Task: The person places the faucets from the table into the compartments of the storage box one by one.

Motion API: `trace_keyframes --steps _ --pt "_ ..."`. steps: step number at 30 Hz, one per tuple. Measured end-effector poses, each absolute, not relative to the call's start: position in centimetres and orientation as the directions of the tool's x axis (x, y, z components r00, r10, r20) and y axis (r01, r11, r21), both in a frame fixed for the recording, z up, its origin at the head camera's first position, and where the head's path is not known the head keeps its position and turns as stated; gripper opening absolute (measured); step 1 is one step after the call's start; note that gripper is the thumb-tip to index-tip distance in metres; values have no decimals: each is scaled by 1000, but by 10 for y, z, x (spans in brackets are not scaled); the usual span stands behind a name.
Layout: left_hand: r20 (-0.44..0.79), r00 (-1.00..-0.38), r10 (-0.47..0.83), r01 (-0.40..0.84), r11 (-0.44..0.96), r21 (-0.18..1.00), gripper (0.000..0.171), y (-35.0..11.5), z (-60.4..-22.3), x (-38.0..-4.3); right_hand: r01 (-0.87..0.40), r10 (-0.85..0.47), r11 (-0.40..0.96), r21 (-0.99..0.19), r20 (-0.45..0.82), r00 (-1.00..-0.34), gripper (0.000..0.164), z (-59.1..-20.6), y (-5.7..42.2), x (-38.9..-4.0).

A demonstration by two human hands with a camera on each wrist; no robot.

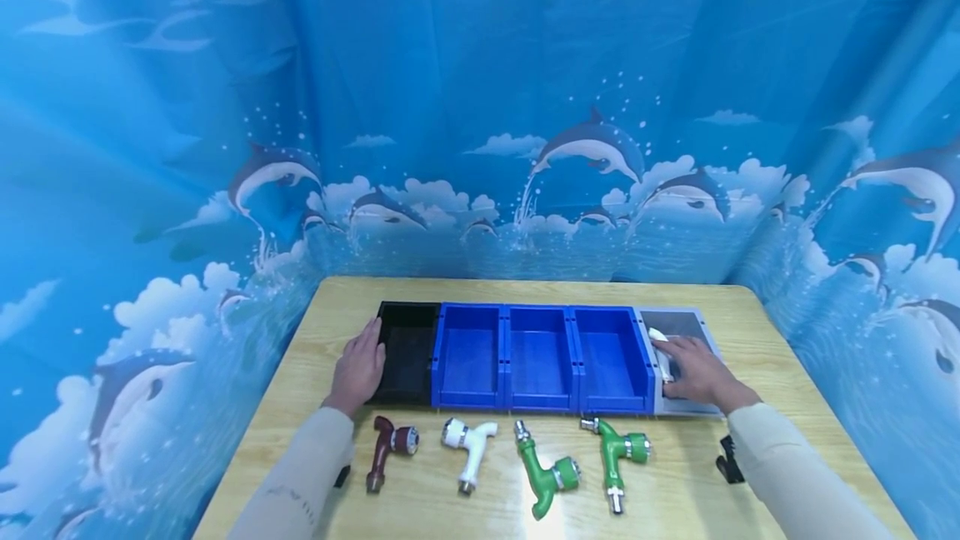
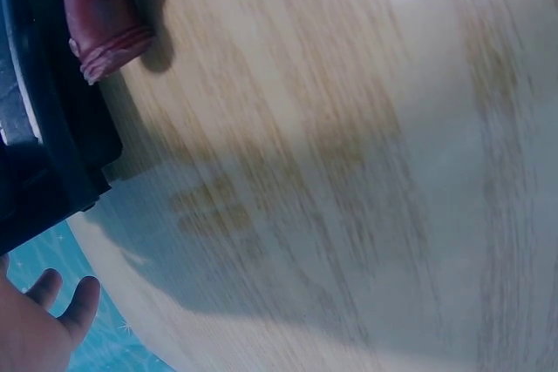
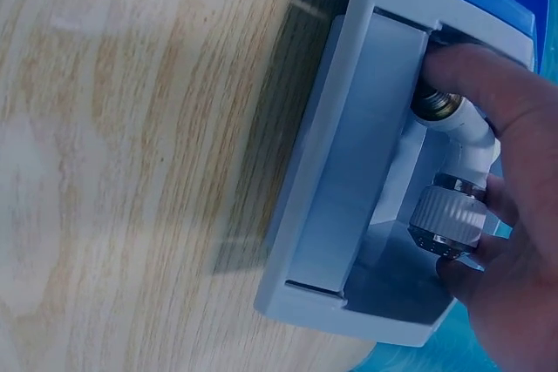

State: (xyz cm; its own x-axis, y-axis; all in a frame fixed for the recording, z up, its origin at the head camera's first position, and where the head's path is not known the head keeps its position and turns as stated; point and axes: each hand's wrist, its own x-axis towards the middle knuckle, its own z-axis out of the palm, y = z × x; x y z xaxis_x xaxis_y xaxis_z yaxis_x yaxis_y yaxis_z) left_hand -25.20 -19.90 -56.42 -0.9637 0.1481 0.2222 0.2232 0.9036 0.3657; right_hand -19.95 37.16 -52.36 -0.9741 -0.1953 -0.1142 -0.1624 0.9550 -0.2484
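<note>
Right hand (image 1: 693, 369): reaching into the grey bin (image 3: 357, 154), curled round a white tap (image 3: 471, 158); thumb at the threaded end, other fingers about the ribbed, chrome-rimmed end. White tap: inside the grey bin, along its left side; contact with the bin's floor, cannot tell.

Left hand (image 1: 360, 365): far to the left of the grey bin, at the outer edge of a black bin (image 1: 408, 357); fingers extended, holding nothing. Touching the rim or just beside it, cannot tell.

Sleeves, pale, two: left sleeve (image 1: 300, 473), with dark marks; right sleeve (image 1: 795, 465), in front of the grey bin and to its right.

Bins, blue, three: right blue bin (image 1: 617, 403) directly against the left of the grey bin; middle blue bin (image 1: 542, 401) and left blue bin (image 1: 468, 401) next in line. Black bin: last in the row, farthest from the grey bin.

Taps, loose, four, lying apart, in front of the grey bin and to its left. From nearest to farthest: upper green tap (image 1: 612, 448); lower green tap (image 1: 543, 477); second white tap (image 1: 474, 444); dark red tap (image 1: 384, 444).

Black object (image 1: 729, 461), small, identity unclear: in front of the grey bin, beside the right sleeve.

Tabletop (image 1: 450, 515): wood-grained, beneath the grey bin and all the above. Curtain (image 1: 480, 40): blue, dolphin-printed, behind the grey bin and to both sides.
</note>
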Motion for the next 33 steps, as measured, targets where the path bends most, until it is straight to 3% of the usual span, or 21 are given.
trace_keyframes --steps 33 --pt "187 -972 141 201 912 358 54 -198 -560 -250 -54 -113 967 -249 -231 -966 79 -534 366 -206"
